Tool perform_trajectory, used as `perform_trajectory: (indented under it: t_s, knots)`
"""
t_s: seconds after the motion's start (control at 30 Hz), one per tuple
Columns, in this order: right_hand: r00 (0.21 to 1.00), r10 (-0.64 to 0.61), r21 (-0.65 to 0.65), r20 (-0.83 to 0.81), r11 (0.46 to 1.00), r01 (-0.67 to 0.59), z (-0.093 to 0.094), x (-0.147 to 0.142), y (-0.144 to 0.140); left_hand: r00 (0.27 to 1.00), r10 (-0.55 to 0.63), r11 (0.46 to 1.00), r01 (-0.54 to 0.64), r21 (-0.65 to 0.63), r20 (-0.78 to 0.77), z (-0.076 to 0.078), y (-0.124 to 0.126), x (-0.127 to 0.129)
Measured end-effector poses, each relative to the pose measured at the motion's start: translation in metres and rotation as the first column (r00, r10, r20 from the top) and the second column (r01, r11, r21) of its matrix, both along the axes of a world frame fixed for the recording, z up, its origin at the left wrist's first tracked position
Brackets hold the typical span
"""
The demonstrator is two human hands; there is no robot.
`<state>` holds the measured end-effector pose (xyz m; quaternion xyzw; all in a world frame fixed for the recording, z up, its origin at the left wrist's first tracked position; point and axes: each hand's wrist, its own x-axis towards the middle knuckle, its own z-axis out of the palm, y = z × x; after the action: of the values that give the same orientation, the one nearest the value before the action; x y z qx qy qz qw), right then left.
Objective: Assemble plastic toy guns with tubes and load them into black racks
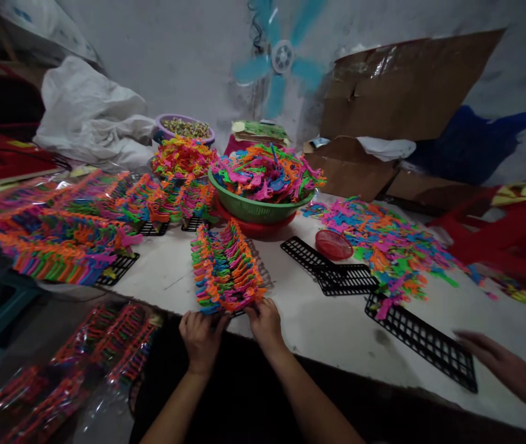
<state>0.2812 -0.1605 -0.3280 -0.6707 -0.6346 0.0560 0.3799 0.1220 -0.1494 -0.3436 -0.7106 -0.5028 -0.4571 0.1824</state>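
In front of me on the white table lies a black plastic grid rack (238, 313), mostly hidden under rows of small bright plastic pieces (226, 265) standing in it. My left hand (200, 339) pinches the rack's near edge at its left corner, fingers closed. At the right corner my right hand (266, 327) grips the same edge, its fingers also closed around it. The pieces are orange, green, pink and blue; their exact kind is too small to tell. Just beyond the rack stands a green basket (263, 208) heaped with similar loose pieces.
Filled racks (68, 246) crowd the table's left side. Bare black racks (422, 339) and a small red basket (333, 245) lie to the right, beside scattered pieces (383, 240). Another person's hand (498, 361) is at far right. Bagged racks (100, 339) sit lower left.
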Motion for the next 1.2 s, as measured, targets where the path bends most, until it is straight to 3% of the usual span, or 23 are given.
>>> perform_trajectory:
  t_s: [0.2, 0.47, 0.73, 1.2]
  knots:
    - [0.992, -0.045, -0.037, 0.118, 0.998, 0.049, 0.007, -0.006, 0.006, 0.999, 0.037, 0.999, -0.037, 0.02, -0.003, 0.001, 0.009, 0.001]
    - [0.997, -0.028, -0.042, 0.069, 0.999, 0.031, 0.005, -0.002, 0.011, 0.997, 0.072, 0.997, -0.072, 0.003, 0.019, -0.003, 0.009, 0.004]
    - [0.998, -0.063, 0.045, 0.018, 0.997, 0.062, -0.009, -0.005, 0.009, 1.0, -0.025, 0.999, 0.025, -0.026, 0.019, -0.001, 0.001, -0.001]
    - [0.997, -0.078, 0.069, -0.007, 0.995, 0.078, -0.014, -0.006, 0.009, 0.999, -0.003, 0.999, 0.006, -0.054, 0.048, -0.001, 0.001, 0.0]
